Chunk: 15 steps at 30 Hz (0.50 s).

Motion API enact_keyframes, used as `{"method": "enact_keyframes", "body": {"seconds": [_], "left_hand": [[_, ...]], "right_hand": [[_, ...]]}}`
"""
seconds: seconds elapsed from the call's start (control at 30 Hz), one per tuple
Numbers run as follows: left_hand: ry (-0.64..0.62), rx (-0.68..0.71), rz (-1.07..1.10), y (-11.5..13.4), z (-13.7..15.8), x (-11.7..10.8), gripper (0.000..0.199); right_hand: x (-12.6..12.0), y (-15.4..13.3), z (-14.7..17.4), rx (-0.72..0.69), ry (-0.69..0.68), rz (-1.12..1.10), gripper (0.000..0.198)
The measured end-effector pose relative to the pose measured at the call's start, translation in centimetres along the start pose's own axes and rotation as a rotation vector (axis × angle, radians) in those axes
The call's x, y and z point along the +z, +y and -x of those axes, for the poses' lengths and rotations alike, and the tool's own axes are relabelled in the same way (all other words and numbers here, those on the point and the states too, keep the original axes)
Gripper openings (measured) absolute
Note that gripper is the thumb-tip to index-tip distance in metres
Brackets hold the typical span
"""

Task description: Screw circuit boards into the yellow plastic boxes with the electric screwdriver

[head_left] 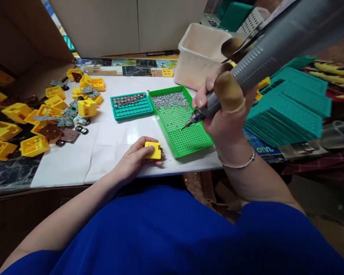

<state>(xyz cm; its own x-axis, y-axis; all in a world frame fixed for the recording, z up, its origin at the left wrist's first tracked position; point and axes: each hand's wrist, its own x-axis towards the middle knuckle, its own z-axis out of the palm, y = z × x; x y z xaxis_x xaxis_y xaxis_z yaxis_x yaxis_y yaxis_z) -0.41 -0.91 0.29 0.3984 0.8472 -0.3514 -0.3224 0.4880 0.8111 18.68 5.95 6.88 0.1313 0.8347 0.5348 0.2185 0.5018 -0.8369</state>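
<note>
My left hand grips a small yellow plastic case just above the white work surface, thumb on its top face. A grey electric screwdriver is wrapped in my right hand, which wears finger covers and a bracelet. The driver's bit points down and left over a green perforated tray. Loose silver screws fill that tray's far end, and a few sit in its holes nearer me. Beside it lies a teal tray with rows of small round metal parts.
Several yellow cases, circuit boards and brown plates lie heaped at left, by an open cardboard box. A white plastic bin stands behind the green tray. Stacked teal trays are at right.
</note>
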Motion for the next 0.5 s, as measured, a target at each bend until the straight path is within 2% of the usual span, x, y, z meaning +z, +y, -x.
{"method": "enact_keyframes", "body": {"seconds": [0.13,0.2,0.33,0.5], "left_hand": [[-0.013,0.006,0.033,-0.2,-0.2,-0.3,0.025],[-0.020,0.011,0.042,-0.2,-0.3,-0.3,0.023],[-0.030,0.014,0.033,-0.2,-0.2,-0.2,0.016],[-0.040,0.013,0.031,-0.6,-0.5,-0.4,0.016]], "right_hand": [[2.9,-2.4,2.5,0.051,-0.205,-0.298,0.046],[3.8,-2.4,3.4,0.107,-0.260,-0.304,0.048],[4.3,-1.8,3.9,0.174,-0.301,-0.134,0.052],[4.5,-1.3,4.0,0.110,-0.354,-0.267,0.043]]}}
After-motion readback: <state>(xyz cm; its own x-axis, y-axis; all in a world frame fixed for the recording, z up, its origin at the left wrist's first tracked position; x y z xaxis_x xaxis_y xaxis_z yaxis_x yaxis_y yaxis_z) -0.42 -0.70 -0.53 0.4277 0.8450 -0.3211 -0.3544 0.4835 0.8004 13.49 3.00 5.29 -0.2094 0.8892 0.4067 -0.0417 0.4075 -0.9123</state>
